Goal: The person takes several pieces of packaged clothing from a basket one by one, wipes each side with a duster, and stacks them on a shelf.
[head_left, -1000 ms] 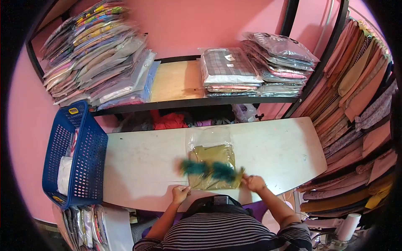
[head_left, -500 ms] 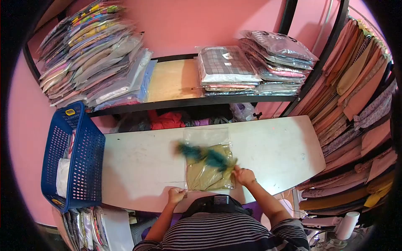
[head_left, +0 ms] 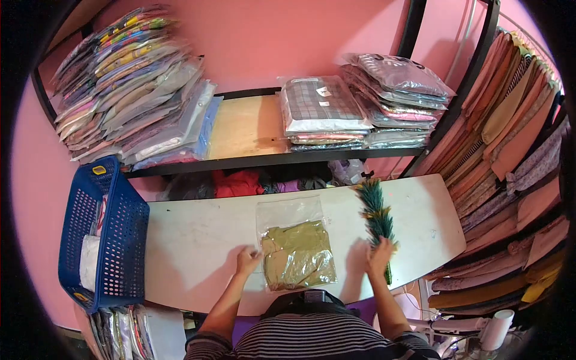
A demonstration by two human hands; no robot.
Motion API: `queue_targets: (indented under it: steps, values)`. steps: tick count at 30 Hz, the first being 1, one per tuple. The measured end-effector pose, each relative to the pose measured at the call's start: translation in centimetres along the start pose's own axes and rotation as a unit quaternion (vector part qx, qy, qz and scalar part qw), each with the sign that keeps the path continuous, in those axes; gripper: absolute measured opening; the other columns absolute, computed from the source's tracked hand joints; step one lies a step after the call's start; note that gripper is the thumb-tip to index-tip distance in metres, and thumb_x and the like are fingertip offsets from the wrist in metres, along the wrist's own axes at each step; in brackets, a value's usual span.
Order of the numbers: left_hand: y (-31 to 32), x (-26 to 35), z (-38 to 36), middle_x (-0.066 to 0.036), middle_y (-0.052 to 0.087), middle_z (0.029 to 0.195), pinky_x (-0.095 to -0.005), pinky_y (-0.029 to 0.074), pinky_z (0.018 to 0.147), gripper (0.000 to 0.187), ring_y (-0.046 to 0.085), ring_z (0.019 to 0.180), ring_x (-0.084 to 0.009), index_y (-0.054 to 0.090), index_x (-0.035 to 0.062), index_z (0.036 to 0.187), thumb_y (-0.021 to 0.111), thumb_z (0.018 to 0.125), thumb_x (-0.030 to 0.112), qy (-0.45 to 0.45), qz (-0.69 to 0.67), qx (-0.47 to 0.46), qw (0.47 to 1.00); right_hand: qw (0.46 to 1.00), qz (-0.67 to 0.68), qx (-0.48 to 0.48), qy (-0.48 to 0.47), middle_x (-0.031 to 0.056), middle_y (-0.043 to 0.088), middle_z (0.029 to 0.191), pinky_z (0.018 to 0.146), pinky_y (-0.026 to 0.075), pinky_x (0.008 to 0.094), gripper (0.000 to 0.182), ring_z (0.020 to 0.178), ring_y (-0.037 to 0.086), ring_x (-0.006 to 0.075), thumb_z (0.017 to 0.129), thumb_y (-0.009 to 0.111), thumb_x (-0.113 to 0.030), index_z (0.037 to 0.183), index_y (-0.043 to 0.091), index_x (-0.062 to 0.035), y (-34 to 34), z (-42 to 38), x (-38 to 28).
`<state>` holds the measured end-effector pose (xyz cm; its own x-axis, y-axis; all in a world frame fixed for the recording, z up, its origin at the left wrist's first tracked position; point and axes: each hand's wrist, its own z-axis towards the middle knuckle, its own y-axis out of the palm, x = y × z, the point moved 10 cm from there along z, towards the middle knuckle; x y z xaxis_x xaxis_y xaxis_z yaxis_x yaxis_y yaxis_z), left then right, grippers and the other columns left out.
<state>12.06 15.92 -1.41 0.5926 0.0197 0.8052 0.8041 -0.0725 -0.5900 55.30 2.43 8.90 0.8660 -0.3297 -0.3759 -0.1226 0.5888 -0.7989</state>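
A clear plastic bag (head_left: 289, 209) lies flat on the white table, with a folded olive-green garment (head_left: 297, 249) inside its lower part. My left hand (head_left: 248, 261) is at the bag's left edge, fingers curled closed. Whether they pinch the plastic is too small to tell. To the right of the bag, a dark green feather duster (head_left: 377, 213) with yellowish tufts lies lengthwise on the table. My right hand (head_left: 378, 257) is closed around its near end, and a short piece shows below the hand.
A blue perforated basket (head_left: 125, 240) stands at the white table's (head_left: 198, 240) left end, with white items inside. Behind, a shelf (head_left: 243, 129) bears bagged garments (head_left: 150, 90) at left and more stacks (head_left: 324, 105) at right. Hanging clothes (head_left: 504, 138) line the right side.
The feather duster has gone from a blurred sweep over the bag to lying at its right, my right hand moving with it. My left hand has moved up along the bag's left edge.
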Motion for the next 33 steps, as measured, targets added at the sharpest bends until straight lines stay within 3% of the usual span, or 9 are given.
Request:
queue_targets:
  steps: [4, 8, 11, 12, 21, 26, 28, 30, 33]
  values:
    - [1.1, -0.9, 4.9, -0.007, 0.059, 0.075, -0.0290, 0.044, 0.059, 0.037, 0.055, 0.066, -0.0155, 0.058, -0.0015, 0.084, 0.070, 0.066, 0.028, -0.067, -0.163, 0.164, 0.970, 0.934, 0.306, -0.173, 0.062, 0.0239, 0.046, 0.102, 0.084, 0.034, 0.0425, 0.053, 0.096, 0.043, 0.0359, 0.068, 0.058, -0.020, 0.110, 0.037, 0.0058, 12.8, 0.2, -4.7]
    - [4.8, -1.6, 7.5, -0.003, 0.058, 0.076, -0.0263, 0.044, 0.062, 0.032, 0.053, 0.068, -0.0120, 0.060, -0.0001, 0.086, 0.069, 0.069, 0.026, -0.168, -0.300, 0.022, 0.939, 0.893, 0.342, -0.186, 0.226, 0.0131, 0.058, 0.071, 0.063, 0.045, 0.0349, 0.055, 0.065, 0.055, 0.0265, 0.065, 0.069, -0.031, 0.100, 0.047, 0.0049, 19.8, 1.4, -7.4]
    - [3.7, 0.5, 6.6, 0.000, 0.057, 0.075, -0.0224, 0.041, 0.062, 0.022, 0.050, 0.069, -0.0085, 0.061, 0.0026, 0.083, 0.064, 0.075, 0.022, -0.170, -0.320, 0.006, 0.932, 0.660, 0.549, -0.339, 0.384, 0.0013, 0.056, 0.068, 0.046, 0.037, 0.0243, 0.015, 0.056, 0.047, 0.0076, 0.071, 0.065, -0.016, 0.081, 0.061, -0.0054, 22.3, 0.4, -10.4]
    - [2.6, 1.2, 6.5, 0.000, 0.057, 0.075, -0.0224, 0.041, 0.062, 0.022, 0.050, 0.069, -0.0085, 0.061, 0.0026, 0.083, 0.064, 0.075, 0.022, -0.169, -0.317, 0.008, 0.933, 0.658, 0.552, -0.340, 0.384, 0.0013, 0.056, 0.068, 0.046, 0.037, 0.0243, 0.015, 0.056, 0.047, 0.0076, 0.071, 0.065, -0.016, 0.081, 0.061, -0.0054, 20.3, 1.4, -11.1]
    - [-9.2, 19.6, 2.2, 0.000, 0.060, 0.069, -0.0219, 0.041, 0.070, 0.011, 0.052, 0.066, -0.0063, 0.063, 0.0042, 0.074, 0.061, 0.076, 0.014, 0.156, -0.275, -0.021, 0.949, 0.771, 0.575, -0.272, -0.012, 0.0053, 0.060, 0.077, 0.074, 0.040, 0.0257, 0.007, 0.077, 0.054, 0.0127, 0.072, 0.063, -0.007, 0.072, 0.062, -0.0010, -1.4, 10.8, -15.7]
    - [-3.0, 13.8, -2.0, -0.010, 0.063, 0.077, -0.0404, 0.035, 0.090, 0.008, 0.059, 0.067, -0.0198, 0.064, 0.0079, 0.067, 0.062, 0.072, 0.013, 0.205, -0.043, -0.135, 0.968, 0.845, 0.416, -0.313, -0.121, 0.0070, 0.060, 0.082, 0.076, 0.041, 0.0296, 0.012, 0.081, 0.053, 0.0184, 0.068, 0.068, -0.016, 0.075, 0.064, -0.0067, 0.4, 3.6, -10.7]
    - [1.4, 10.2, -4.3, -0.008, 0.062, 0.090, -0.0476, 0.025, 0.096, 0.008, 0.058, 0.086, -0.0236, 0.065, 0.0117, 0.075, 0.059, 0.074, 0.015, 0.134, 0.123, -0.225, 0.957, 0.892, 0.311, -0.313, -0.095, 0.0071, 0.060, 0.082, 0.078, 0.041, 0.0315, 0.019, 0.086, 0.052, 0.0211, 0.065, 0.070, -0.019, 0.079, 0.063, -0.0073, 4.7, -1.7, -5.9]
    - [4.2, 8.3, -7.1, -0.002, 0.058, 0.103, -0.0504, 0.021, 0.097, 0.014, 0.049, 0.105, -0.0215, 0.065, 0.0163, 0.084, 0.054, 0.075, 0.016, 0.275, 0.104, -0.220, 0.930, 0.944, 0.087, -0.185, -0.261, 0.0106, 0.053, 0.101, 0.084, 0.036, 0.0421, 0.036, 0.096, 0.045, 0.0322, 0.060, 0.069, -0.013, 0.093, 0.058, -0.0090, 0.9, -3.7, -7.3]
    - [5.1, 6.9, -8.3, 0.003, 0.051, 0.116, -0.0518, 0.018, 0.097, 0.024, 0.038, 0.117, -0.0190, 0.061, 0.0205, 0.098, 0.052, 0.076, 0.013, 0.309, 0.180, -0.210, 0.910, 1.000, -0.004, 0.000, -0.029, 0.0180, 0.048, 0.102, 0.081, 0.037, 0.0437, 0.059, 0.097, 0.043, 0.0371, 0.058, 0.069, -0.018, 0.110, 0.045, -0.0085, -2.9, -3.4, -0.5]
